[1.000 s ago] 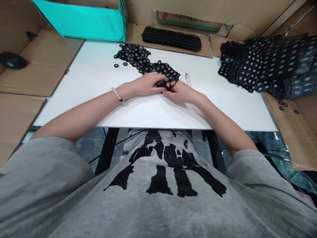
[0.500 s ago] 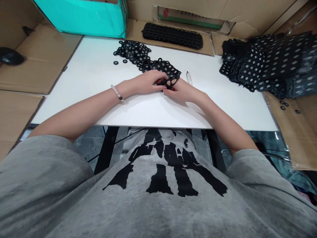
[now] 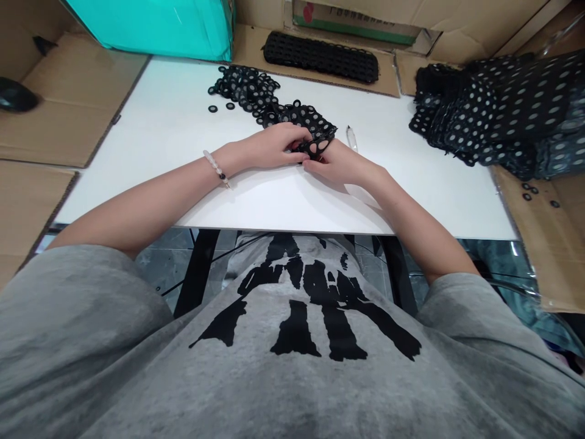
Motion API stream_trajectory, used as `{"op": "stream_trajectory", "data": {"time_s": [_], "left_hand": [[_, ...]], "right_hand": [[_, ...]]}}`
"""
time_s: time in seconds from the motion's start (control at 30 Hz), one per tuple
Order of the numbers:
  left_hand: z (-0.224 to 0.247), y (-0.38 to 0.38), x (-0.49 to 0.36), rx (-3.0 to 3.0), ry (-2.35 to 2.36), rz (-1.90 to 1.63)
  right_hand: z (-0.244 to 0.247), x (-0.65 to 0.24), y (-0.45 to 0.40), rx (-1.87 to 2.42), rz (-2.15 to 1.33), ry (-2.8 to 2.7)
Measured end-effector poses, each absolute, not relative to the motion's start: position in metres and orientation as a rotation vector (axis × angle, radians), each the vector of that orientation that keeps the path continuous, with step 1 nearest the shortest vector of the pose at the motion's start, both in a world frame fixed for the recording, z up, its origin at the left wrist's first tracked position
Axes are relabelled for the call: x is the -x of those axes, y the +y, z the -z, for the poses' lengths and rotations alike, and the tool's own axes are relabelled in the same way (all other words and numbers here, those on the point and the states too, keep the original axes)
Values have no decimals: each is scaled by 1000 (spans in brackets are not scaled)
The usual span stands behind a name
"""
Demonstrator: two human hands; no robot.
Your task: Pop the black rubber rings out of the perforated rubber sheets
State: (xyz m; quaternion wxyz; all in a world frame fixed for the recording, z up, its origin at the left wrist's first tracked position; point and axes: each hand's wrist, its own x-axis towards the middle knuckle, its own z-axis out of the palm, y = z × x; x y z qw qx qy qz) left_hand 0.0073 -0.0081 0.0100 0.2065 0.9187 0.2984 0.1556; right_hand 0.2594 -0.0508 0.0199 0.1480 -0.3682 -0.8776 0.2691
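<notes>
Holding rubber strip (image 3: 315, 146) | left hand (image 3: 269, 148) | right hand (image 3: 340, 169) | fingers (image 3: 297, 146) hide edge

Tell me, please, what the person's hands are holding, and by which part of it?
Both hands hold a black perforated sheet of rings by its near end, the left hand and right hand pinching it between their fingers.
</notes>
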Motion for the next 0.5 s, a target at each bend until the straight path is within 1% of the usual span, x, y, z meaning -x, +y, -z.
{"op": "stream_trajectory", "data": {"time_s": [0.5], "left_hand": [[-11,-7,-8,-2569,874,-384]], "right_hand": [[-21,-261,-51,1066,-748,-2521]]}}
